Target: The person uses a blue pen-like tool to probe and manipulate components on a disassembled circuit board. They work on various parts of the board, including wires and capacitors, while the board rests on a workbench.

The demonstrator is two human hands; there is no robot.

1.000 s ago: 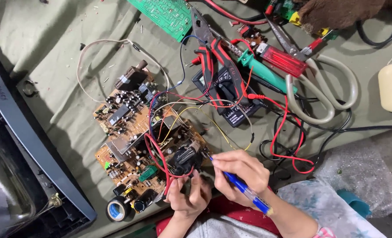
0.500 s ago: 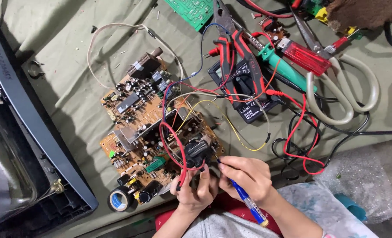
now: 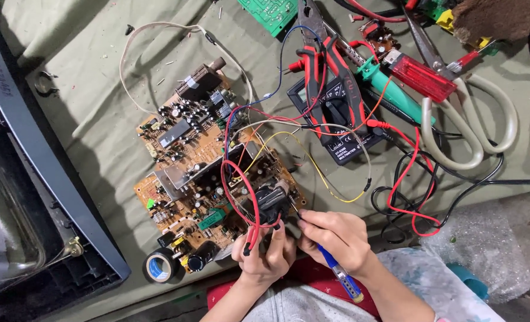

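I see the brown circuit board [image 3: 208,179] lying flat on the green cloth, crowded with parts and wires, its black transformer [image 3: 269,201] at the near corner. My blue-handled tool [image 3: 339,271] touches that corner.

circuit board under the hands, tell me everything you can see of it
The circuit board is a brown, roughly rectangular panel lying flat and askew on the green cloth. It is crowded with parts: a metal box at its upper end, dark chips, capacitors, a black block near the lower right. Red, yellow, white and blue wires loop over it. The left hand grips its near edge by the black block; the right hand holds a blue tool with its tip at that corner. A tape roll lies beside it.
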